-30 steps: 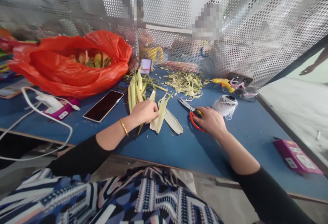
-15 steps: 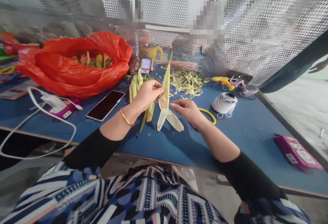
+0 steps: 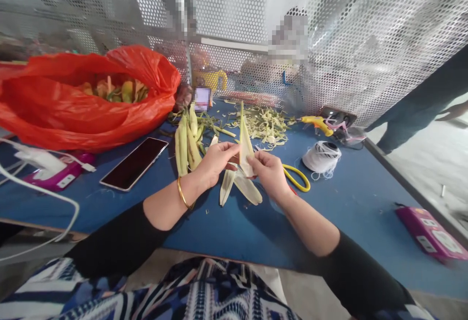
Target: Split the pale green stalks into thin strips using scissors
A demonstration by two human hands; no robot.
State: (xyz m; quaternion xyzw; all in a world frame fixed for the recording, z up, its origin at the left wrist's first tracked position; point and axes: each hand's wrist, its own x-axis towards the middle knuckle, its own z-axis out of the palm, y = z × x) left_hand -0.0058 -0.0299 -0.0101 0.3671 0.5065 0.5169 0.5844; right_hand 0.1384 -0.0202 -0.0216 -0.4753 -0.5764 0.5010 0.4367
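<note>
We note the pale husk (image 3: pixel 245 147) upright between both hands, above the blue table (image 3: pixel 219 234), approx. centre. R hand (image 3: pixel 271 172) has its lower part pinched betw. thumb and fingers. L hand (image 3: pixel 216 160) has fingertips at the husk's left edge; we can't tell if they grip or merely touch. Just below, two loose husk strips (image 3: pixel 248 189) lie on the table. Next to R wrist we see a yellow loop handle (image 3: pixel 298 178), partly hidden by the arm; white thread spool (image 3: pixel 320 157) is further R. Behind the husk: pile of shreds (image 3: pixel 269 126). To L: bundle of green husks (image 3: pixel 182 147), then a dark-screened phone (image 3: pixel 134 164), w/ red plastic bag (image 3: pixel 91 127) behind, open at top, contents partly visible.
</note>
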